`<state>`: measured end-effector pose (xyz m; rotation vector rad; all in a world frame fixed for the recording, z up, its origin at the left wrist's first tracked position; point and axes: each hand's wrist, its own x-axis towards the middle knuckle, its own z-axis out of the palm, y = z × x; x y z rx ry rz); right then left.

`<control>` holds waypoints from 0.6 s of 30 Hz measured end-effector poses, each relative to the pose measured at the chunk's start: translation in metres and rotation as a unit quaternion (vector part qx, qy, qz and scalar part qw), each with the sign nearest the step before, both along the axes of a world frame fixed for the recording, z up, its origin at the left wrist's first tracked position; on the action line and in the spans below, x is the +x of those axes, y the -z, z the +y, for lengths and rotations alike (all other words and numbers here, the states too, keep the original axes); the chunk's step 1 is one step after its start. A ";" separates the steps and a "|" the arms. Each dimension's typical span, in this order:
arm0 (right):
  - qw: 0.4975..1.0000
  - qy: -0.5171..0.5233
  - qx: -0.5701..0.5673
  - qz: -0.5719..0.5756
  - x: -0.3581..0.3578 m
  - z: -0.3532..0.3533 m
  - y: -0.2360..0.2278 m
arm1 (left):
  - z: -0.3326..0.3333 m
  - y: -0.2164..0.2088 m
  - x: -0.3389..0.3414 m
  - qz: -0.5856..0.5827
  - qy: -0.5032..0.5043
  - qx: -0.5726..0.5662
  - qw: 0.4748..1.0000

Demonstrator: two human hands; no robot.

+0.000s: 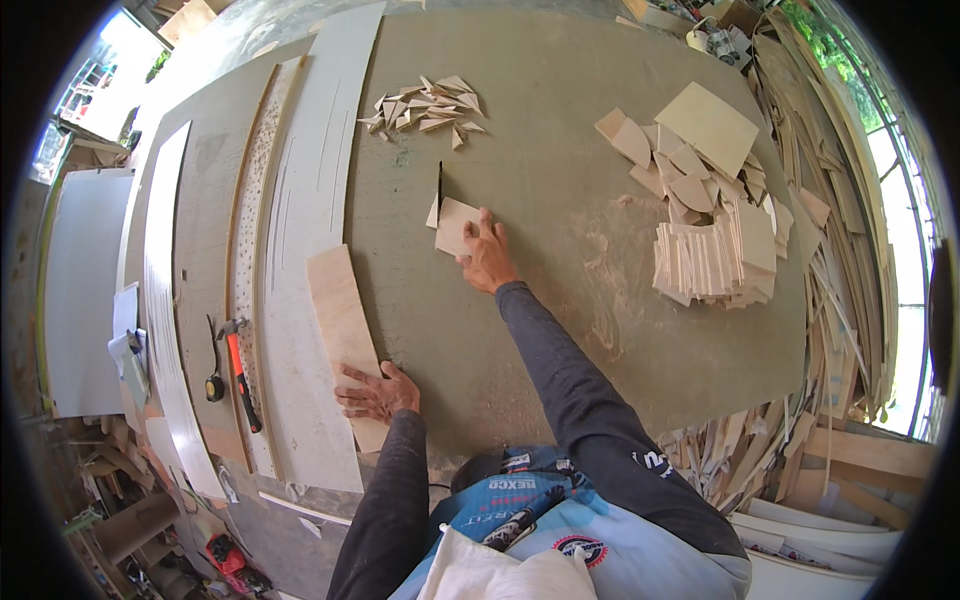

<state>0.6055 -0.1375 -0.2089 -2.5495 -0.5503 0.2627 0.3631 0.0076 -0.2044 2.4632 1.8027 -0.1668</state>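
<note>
A thin dark saw blade (440, 182) stands up through the tabletop in front of me. My right hand (488, 254) grips a small flat plywood piece (457, 222) against the blade's right side, its fingers bent over the piece. On the blade's left lies a little plywood offcut (432, 212). My left hand (380, 394) lies flat, fingers stretched out, on a long plywood strip (335, 295) that partly overlaps the white board. Farther off is a heap of pointed plywood scraps (428, 105).
Cut plywood pieces (715, 250) are stacked and piled at the right. A long white board (310, 180) runs along the left, beside a hammer (238, 370) and a tape measure (214, 388). Wood offcuts (820, 200) crowd the right edge of the table (570, 400).
</note>
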 end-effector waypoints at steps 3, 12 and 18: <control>0.999 0.001 -0.024 -0.030 0.001 0.002 0.008 | 0.000 -0.004 0.002 0.008 -0.003 -0.014 1.000; 1.000 -0.005 0.005 -0.011 0.003 0.003 0.003 | 0.000 -0.005 0.004 0.015 -0.004 -0.009 1.000; 0.999 -0.020 0.020 0.038 0.002 -0.004 -0.005 | 0.000 -0.002 0.001 0.001 -0.001 0.006 1.000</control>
